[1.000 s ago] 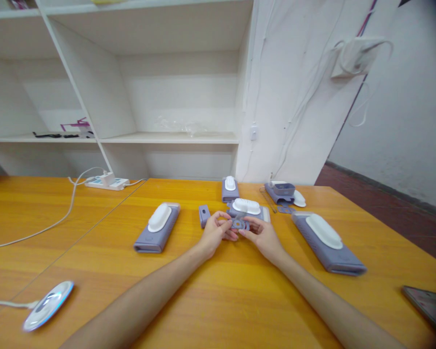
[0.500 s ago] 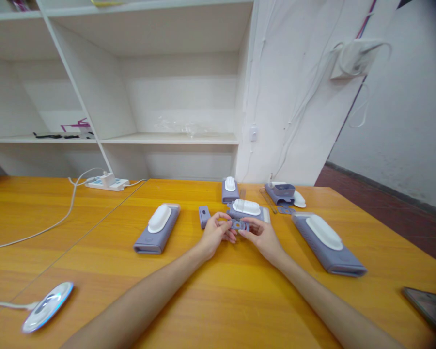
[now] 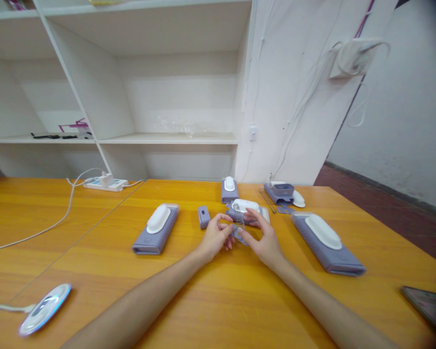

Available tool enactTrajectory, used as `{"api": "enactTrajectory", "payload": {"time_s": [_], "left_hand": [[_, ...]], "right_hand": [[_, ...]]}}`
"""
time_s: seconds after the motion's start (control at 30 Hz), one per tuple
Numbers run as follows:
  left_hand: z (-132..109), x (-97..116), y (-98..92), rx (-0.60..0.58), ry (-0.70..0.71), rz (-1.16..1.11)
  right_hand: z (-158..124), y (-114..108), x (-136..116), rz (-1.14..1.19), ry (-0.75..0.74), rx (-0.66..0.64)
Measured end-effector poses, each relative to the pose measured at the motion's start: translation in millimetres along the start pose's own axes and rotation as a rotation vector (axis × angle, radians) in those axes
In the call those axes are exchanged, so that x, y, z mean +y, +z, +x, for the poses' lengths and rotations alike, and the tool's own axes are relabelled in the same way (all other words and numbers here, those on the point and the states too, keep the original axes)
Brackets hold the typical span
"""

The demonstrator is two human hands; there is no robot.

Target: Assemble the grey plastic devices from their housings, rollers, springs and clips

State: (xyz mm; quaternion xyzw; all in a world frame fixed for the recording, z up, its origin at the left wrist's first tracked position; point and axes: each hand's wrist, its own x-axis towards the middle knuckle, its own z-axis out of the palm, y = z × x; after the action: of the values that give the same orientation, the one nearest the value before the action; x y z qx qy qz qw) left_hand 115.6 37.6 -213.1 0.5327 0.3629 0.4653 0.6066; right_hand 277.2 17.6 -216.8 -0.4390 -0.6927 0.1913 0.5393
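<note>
My left hand (image 3: 216,237) pinches a small flat grey-purple plastic piece (image 3: 239,235) above the table. My right hand (image 3: 264,242) has its thumb at that piece and its index finger raised. Between this thumb and finger stands what looks like a thin coil spring (image 3: 241,221), small and blurred. Just behind the hands lies a grey-purple housing with a white oval part (image 3: 240,205) on top, partly covered by my fingers. A small grey-purple end cap (image 3: 204,217) with a dark hole stands left of my left hand.
Similar grey-purple units lie at left (image 3: 156,230), right (image 3: 329,245) and back (image 3: 229,190). An opened unit (image 3: 279,193) is at back right, beside long thin springs (image 3: 267,199) and flat pieces (image 3: 285,210). A lit charging pad (image 3: 45,309), power strip (image 3: 106,182) and phone (image 3: 427,308) are farther out.
My right index finger has lifted away from the flat piece, and a thin spring now shows between it and the thumb. The flat piece has tilted. My left hand keeps its pinch.
</note>
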Motion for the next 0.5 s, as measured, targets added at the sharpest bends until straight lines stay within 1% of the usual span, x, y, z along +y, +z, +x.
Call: {"api": "enactTrajectory", "payload": {"time_s": [0.1,0.17,0.23,0.33,0.43,0.47,0.5], "left_hand": [[0,0,-2.0,0.045,-0.017,0.011],[0,0,-3.3,0.064,-0.017,0.022],[0,0,-4.2,0.061,-0.015,0.046],[0,-2,-4.6,0.048,-0.008,0.097],[0,-4,-4.1,0.005,0.019,0.158],[-1,-3,-4.1,0.005,0.044,0.175],[-3,-3,-4.2,0.034,0.09,0.194]], "right_hand": [[-5,0,-1,-0.007,-0.127,0.01],[-5,0,3,-0.035,-0.206,0.065],[-3,-1,10,-0.127,-0.302,0.136],[2,-3,18,-0.302,-0.434,0.202],[5,-6,20,-0.43,-0.473,0.206],[5,-8,19,-0.451,-0.445,0.204],[5,-9,17,-0.459,-0.39,0.205]]}}
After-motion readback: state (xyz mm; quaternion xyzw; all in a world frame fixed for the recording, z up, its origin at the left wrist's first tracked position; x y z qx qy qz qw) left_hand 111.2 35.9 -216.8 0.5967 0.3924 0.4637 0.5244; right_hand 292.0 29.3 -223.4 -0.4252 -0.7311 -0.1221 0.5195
